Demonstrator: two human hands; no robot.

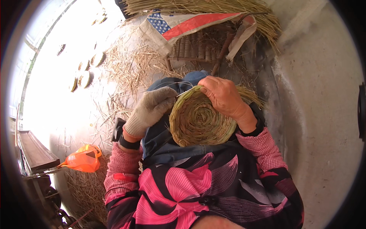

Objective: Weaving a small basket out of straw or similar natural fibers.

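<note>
A round coiled straw basket [200, 120], greenish at the rim and browner inside, rests on my lap with its hollow facing up. My right hand [225, 97] is bare and pinches the basket's far rim between thumb and fingers. My left hand [150, 108], in a grey knitted glove, is closed at the basket's left side. From its fingertips a thin metal needle [184, 92] slants up to the rim near my right thumb. A pale thread [183, 82] loops above the needle.
Ahead stands a low wooden rack [194, 47] draped with a white, red and blue cloth [190, 24]. A straw bundle [213, 7] lies behind it. Loose straw [122, 72] litters the floor. An orange plastic bag [84, 158] is at left; a pale wall [320, 95] is at right.
</note>
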